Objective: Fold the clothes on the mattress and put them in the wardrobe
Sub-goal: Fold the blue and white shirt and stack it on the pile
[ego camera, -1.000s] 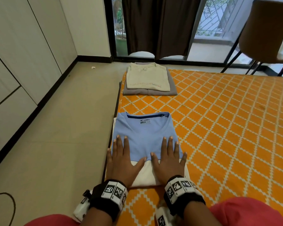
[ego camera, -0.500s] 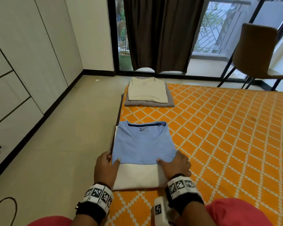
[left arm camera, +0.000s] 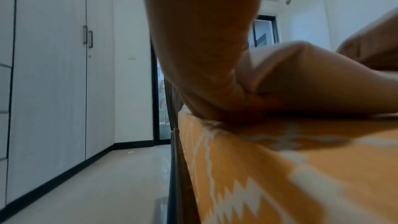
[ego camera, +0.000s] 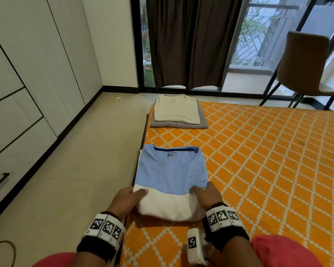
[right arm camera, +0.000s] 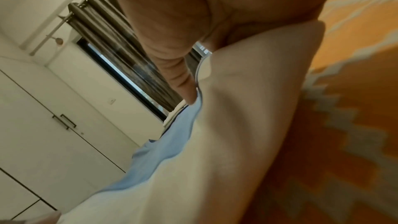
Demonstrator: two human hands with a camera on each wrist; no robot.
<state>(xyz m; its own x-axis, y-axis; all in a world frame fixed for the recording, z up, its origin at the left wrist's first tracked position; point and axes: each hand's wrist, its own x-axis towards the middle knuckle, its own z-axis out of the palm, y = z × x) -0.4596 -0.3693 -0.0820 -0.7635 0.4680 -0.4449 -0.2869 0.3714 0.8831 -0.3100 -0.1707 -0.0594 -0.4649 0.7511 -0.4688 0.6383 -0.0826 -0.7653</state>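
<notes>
White cloth at the near end of the blue-and-white shirt (ego camera: pixel 172 180) is now lifting off the orange mattress (ego camera: pixel 268 170), where half a second ago it was lying flat. Left hand (ego camera: pixel 126 198) and right hand (ego camera: pixel 206 195) are pinching its near corners. Bare mattress is stretching rightward; folded pile (ego camera: pixel 176 114) is lying well beyond.
</notes>
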